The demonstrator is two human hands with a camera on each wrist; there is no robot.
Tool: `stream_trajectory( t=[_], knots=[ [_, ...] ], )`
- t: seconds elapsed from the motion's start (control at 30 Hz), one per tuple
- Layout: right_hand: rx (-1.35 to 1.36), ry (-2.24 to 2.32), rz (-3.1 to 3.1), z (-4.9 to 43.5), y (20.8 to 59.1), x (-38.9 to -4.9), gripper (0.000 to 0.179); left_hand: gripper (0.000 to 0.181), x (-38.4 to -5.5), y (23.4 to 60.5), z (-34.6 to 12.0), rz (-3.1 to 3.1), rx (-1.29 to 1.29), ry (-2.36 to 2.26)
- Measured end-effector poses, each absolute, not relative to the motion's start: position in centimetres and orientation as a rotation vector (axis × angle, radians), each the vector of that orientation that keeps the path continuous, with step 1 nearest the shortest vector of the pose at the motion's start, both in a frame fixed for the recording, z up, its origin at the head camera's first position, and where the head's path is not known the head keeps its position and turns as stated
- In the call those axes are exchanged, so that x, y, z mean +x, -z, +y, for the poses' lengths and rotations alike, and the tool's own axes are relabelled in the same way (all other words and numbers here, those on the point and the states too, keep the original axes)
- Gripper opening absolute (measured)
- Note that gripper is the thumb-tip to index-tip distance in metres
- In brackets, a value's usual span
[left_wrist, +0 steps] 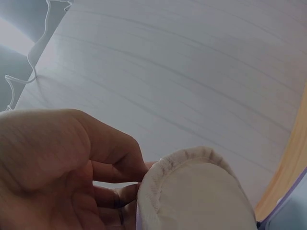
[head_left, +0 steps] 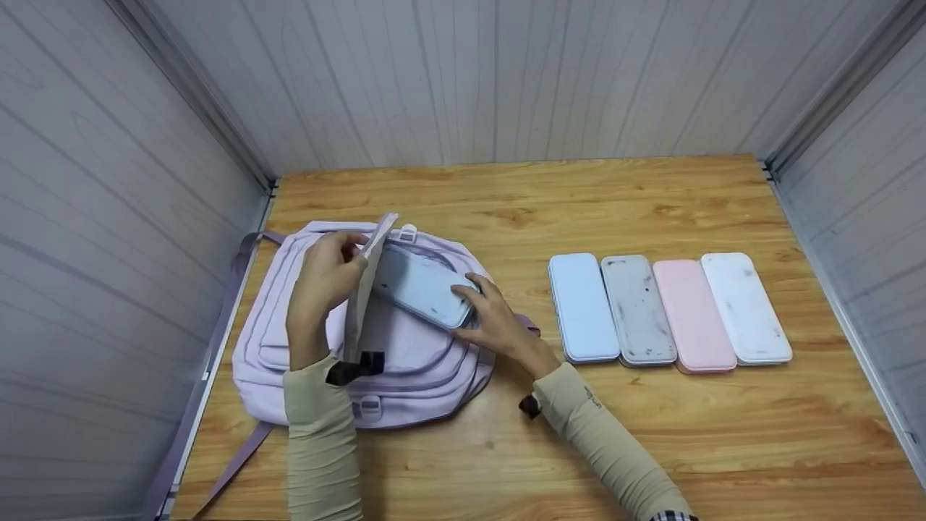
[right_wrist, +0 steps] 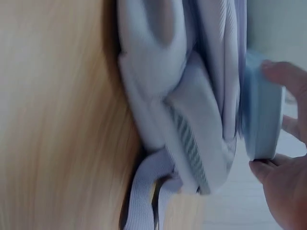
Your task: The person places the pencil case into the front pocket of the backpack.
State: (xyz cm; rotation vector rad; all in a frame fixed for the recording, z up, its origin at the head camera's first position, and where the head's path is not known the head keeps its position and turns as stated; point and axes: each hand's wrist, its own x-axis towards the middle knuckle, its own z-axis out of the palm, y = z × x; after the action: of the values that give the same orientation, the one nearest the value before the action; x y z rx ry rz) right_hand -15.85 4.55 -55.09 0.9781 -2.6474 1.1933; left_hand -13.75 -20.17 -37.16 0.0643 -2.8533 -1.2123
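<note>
A lilac backpack (head_left: 419, 354) lies flat on the wooden table. My left hand (head_left: 327, 278) pinches the edge of its raised flap (head_left: 362, 304); in the left wrist view the fingers of that hand (left_wrist: 62, 158) hold the flap's pale inner lining (left_wrist: 196, 191). My right hand (head_left: 495, 318) grips the near right end of a light blue pencil case (head_left: 427, 286), thumb and fingers around its sides. The case's far end lies at the pocket opening beneath the flap. In the right wrist view the case (right_wrist: 264, 110) is beside the bag's side (right_wrist: 192, 96).
Right of the bag several similar cases lie in a row: a blue case (head_left: 584, 307), a grey case (head_left: 638, 310), a pink case (head_left: 694, 315) and a white case (head_left: 746, 307). Straps (head_left: 235, 459) trail off the bag's left side. Pale panels (head_left: 463, 79) wall the table (head_left: 521, 463).
</note>
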Motion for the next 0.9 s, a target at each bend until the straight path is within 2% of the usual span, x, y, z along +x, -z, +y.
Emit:
stream_trajectory(
  t=[0.53, 0.9],
  knots=[
    [0.989, -1.14, -2.734, 1.5, 54.4, -16.9, 0.068, 0.035, -13.9, 37.2, -20.0, -2.864, -0.009, 1.173],
    [0.761, -1.124, -2.722, -1.4, 54.6, -16.4, 0.062, 0.033, -13.9, 37.5, -20.0, -2.853, -0.011, 1.183]
  ],
)
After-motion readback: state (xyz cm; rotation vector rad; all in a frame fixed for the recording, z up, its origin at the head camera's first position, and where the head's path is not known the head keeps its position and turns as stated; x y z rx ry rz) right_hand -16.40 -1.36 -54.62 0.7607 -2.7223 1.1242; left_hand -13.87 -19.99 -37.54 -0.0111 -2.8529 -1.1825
